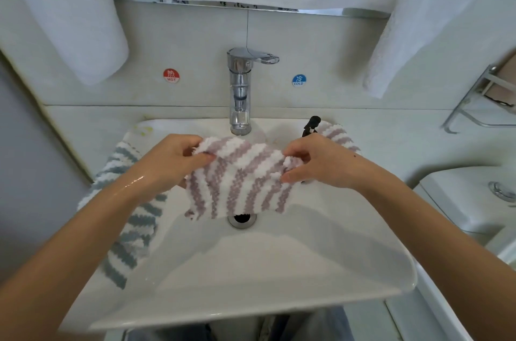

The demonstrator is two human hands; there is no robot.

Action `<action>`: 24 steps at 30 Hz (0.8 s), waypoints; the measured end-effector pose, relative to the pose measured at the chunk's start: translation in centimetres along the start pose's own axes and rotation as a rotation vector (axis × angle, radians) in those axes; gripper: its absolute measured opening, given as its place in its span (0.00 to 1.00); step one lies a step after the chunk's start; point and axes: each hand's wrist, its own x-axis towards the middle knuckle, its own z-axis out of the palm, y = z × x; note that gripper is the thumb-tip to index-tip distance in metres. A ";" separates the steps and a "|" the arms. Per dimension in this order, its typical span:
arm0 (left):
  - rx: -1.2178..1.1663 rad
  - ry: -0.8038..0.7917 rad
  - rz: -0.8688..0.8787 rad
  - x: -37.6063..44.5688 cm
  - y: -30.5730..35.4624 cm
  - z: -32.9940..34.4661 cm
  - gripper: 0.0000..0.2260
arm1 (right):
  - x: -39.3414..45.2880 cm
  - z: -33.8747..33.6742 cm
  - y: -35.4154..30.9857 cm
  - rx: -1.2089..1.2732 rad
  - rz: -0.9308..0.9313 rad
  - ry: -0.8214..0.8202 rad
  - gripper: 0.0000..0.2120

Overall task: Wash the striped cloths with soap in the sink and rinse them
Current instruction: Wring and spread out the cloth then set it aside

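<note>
We held the purple-striped cloth (240, 181) stretched between both hands above the basin of the sink (279, 270). Our left hand (167, 161) pinched the cloth's upper left corner between thumb and curled fingers. Our right hand (312, 161) gripped the upper right edge in the same manner, with the fabric bunched under the fingertips. The cloth hung down from both grips, and its lower edge partly covered the drain (241, 220). The cloth was positioned directly below the spout of the chrome faucet (240, 89). We could not tell whether water was running. The faucet lever pointed to the right.

A grey-striped cloth (131, 217) lay draped over the left rim of the sink, partly beneath our left forearm, which showed wet patches. A second purple-striped cloth (339, 135) rested on the rear right corner of the sink, just behind our right hand. A black pump nozzle (312, 125) stood beside it, its body hidden behind the hand.

On the wall, a red HOT sticker (171, 75) sat left of the faucet and a blue COLD sticker (299, 80) sat right of it. White towels (72, 13) hung above on both sides. A metal rack (480, 100) was mounted at the far right.
</note>
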 end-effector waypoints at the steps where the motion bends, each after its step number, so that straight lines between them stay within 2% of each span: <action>1: 0.017 0.012 -0.005 0.0 -0.1 -0.2 0.07 | -0.1 0.0 0.0 0.013 0.010 0.005 0.10; 5: 0.005 0.014 -0.046 -0.3 -0.3 -0.5 0.05 | -0.3 0.3 0.1 0.003 0.054 0.016 0.09; 10: -0.069 -0.029 -0.100 -0.4 -0.4 -0.6 0.04 | -0.7 0.4 0.3 0.255 0.103 0.015 0.06; 13: -0.054 0.010 -0.123 -0.3 -0.5 -0.9 0.05 | -0.8 0.1 0.4 0.344 0.127 0.039 0.08; 16: -0.043 0.073 -0.146 -0.2 -0.3 -1.0 0.07 | -0.9 0.0 0.5 0.443 0.186 0.099 0.16; 20: -0.005 0.138 -0.166 0.0 0.2 -1.0 0.07 | -0.8 -0.1 0.9 0.597 0.250 0.217 0.19; 24: -0.106 0.238 -0.152 -0.3 0.6 -1.0 0.16 | -0.9 0.0 1.1 0.629 0.233 0.395 0.21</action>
